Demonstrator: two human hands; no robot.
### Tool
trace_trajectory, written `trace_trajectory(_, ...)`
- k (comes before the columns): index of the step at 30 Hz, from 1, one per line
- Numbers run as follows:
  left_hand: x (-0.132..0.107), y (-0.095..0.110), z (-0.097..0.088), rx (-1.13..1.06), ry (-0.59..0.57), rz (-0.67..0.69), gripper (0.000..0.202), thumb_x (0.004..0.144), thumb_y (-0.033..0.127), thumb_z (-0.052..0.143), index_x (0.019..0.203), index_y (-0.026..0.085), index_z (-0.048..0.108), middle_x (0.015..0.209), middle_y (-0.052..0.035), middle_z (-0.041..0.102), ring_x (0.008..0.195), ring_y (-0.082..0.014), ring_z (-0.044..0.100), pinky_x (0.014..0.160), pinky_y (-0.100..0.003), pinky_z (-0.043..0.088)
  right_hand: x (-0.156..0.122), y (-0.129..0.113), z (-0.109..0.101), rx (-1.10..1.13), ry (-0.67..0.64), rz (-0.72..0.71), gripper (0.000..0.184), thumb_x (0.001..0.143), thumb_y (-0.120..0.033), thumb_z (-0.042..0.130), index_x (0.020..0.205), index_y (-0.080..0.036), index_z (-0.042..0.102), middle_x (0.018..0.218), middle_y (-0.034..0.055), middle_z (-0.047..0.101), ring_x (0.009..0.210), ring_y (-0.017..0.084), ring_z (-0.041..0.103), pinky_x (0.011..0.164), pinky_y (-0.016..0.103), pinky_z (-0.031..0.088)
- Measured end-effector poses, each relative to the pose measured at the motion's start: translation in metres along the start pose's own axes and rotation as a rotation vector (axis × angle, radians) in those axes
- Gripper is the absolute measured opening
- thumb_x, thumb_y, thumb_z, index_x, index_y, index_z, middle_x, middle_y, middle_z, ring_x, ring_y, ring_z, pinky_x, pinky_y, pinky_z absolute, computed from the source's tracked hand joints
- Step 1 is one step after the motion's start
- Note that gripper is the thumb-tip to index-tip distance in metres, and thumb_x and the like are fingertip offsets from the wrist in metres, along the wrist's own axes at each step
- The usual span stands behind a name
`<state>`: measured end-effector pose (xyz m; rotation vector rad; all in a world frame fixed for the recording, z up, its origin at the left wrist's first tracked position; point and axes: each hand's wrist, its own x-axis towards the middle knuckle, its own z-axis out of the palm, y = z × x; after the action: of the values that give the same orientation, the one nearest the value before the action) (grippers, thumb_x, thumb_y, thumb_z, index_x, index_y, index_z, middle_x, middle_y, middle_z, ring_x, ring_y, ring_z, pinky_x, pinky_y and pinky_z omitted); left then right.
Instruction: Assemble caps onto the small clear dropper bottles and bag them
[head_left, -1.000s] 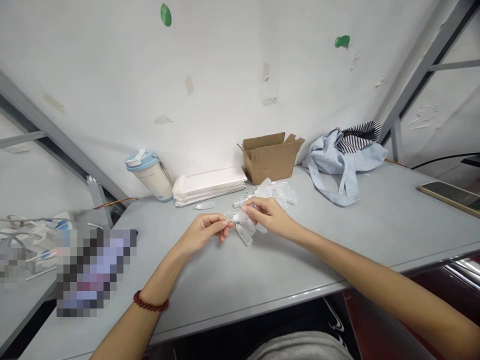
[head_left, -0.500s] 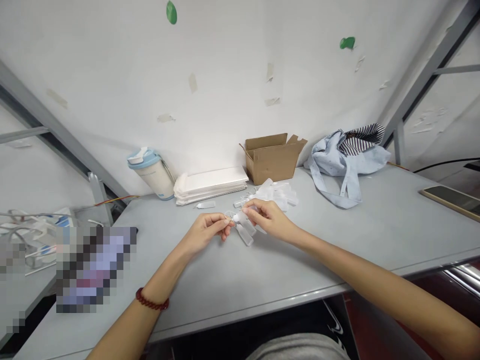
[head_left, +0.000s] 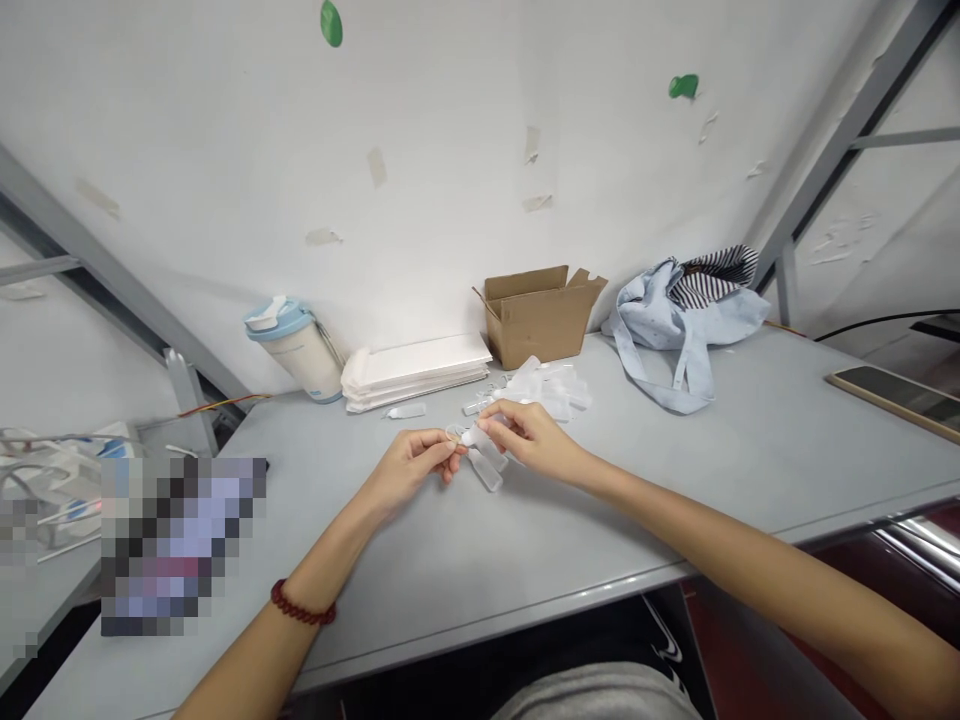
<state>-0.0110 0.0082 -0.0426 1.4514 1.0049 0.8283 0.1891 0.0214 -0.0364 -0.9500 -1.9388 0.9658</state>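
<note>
My left hand (head_left: 420, 460) is closed in a pinch on a thin ring (head_left: 452, 432). Small translucent plastic bottles (head_left: 486, 470) hang from the ring and rest on the table just right of those fingertips. My right hand (head_left: 529, 435) is closed too, its thumb and fingers pinching the neck end of one such bottle; the fingers partly cover it. Behind the right hand lies a pile of similar bottles (head_left: 559, 385). A single small bottle (head_left: 409, 411) lies apart, beyond the left hand.
Along the wall stand a tumbler (head_left: 304, 360), a stack of white padded envelopes (head_left: 420, 370), an open cardboard box (head_left: 540, 325) and a light blue cloth bag (head_left: 690, 310). A phone (head_left: 896, 395) lies at the right, a blurred-out object (head_left: 184, 545) at the left.
The whole view has shifted slightly, so things sit a little further left. Both hands keep their grips, with the right fingers slightly closer to the left ones.
</note>
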Motion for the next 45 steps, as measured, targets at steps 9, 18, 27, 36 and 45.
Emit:
trace_trajectory(9, -0.001, 0.014, -0.010, 0.015, 0.069, -0.054, 0.028, 0.082, 0.037, 0.055, 0.081, 0.013, 0.069, 0.066, -0.0022, 0.061, 0.058, -0.0127, 0.054, 0.058, -0.026, 0.045, 0.004, -0.004, -0.007, 0.130, 0.022, 0.090, 0.032, 0.086, -0.042, 0.047, 0.071, -0.015, 0.055, 0.053, -0.0029, 0.052, 0.044, 0.007, 0.040, 0.044, 0.021, 0.030)
trace_trajectory(18, -0.008, 0.025, 0.001, 0.324, 0.037, 0.061, 0.027, 0.083, 0.036, 0.054, 0.068, 0.015, 0.060, 0.065, -0.0005, 0.059, 0.058, -0.0115, 0.051, 0.059, -0.023, 0.042, 0.003, -0.002, -0.004, 0.279, -0.014, 0.130, 0.040, 0.084, -0.049, 0.049, 0.060, -0.017, 0.047, 0.051, -0.0039, 0.047, 0.043, 0.006, 0.037, 0.043, 0.022, 0.028)
trace_trajectory(27, -0.009, 0.018, -0.001, 0.309, 0.036, 0.093, 0.024, 0.083, 0.032, 0.054, 0.067, 0.015, 0.060, 0.064, -0.0008, 0.060, 0.058, -0.0116, 0.051, 0.060, -0.024, 0.042, 0.000, 0.001, 0.001, 0.298, -0.070, 0.126, 0.032, 0.085, -0.044, 0.049, 0.071, -0.016, 0.051, 0.055, -0.0035, 0.050, 0.045, 0.007, 0.041, 0.047, 0.022, 0.032)
trace_trajectory(36, -0.007, 0.017, -0.001, 0.268, 0.024, 0.097, 0.026, 0.084, 0.034, 0.054, 0.067, 0.015, 0.060, 0.064, -0.0003, 0.059, 0.058, -0.0113, 0.051, 0.061, -0.024, 0.042, -0.001, -0.001, 0.000, 0.236, -0.032, 0.095, 0.026, 0.086, -0.041, 0.049, 0.084, -0.015, 0.055, 0.058, -0.0025, 0.052, 0.049, 0.009, 0.046, 0.048, 0.022, 0.035)
trace_trajectory(45, -0.004, 0.019, -0.051, 0.571, 0.188, -0.051, 0.030, 0.078, 0.043, 0.053, 0.069, 0.015, 0.061, 0.066, -0.0015, 0.062, 0.059, -0.0141, 0.053, 0.059, -0.025, 0.042, 0.000, 0.002, 0.001, -0.111, 0.061, 0.035, 0.019, 0.084, -0.033, 0.055, 0.093, -0.016, 0.053, 0.062, -0.0024, 0.057, 0.054, 0.010, 0.049, 0.055, 0.023, 0.036)
